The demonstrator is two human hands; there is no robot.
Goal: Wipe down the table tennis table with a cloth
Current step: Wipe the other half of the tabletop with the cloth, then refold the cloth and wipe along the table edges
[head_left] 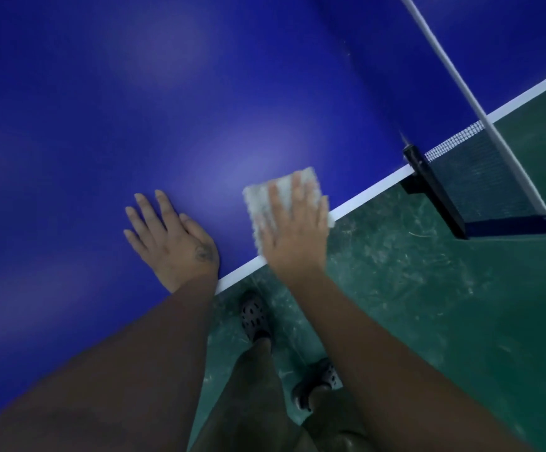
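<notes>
The wipe is under way, and the picture gives little proof of how much is finished. The cloth point(305, 179), pale and folded into a pad, lies on the blue bench point(134, 93) right of the frame's centre. Its lower corner overlaps the white edge line point(372, 187), and the net clamp point(428, 177) is not far off. The right hand point(292, 236) presses it flat, with the fingers point(276, 203) straight and slightly apart rather than curled round it. The left hand point(170, 236) rests palm down just beside it on bare blue, fingers spread, seemingly as a brace.

The surface shows only soft light patches, with no streaks or wet trails, so wiped and unwiped areas cannot be told apart. Judging from where the cloth sits, this pass covers the near edge by the net point(480, 171). The broad blue area across the upper left, and the part beyond the net in the upper right corner, may still need attention. The green floor point(428, 305) and the person's shoes point(255, 316) show below the edge.
</notes>
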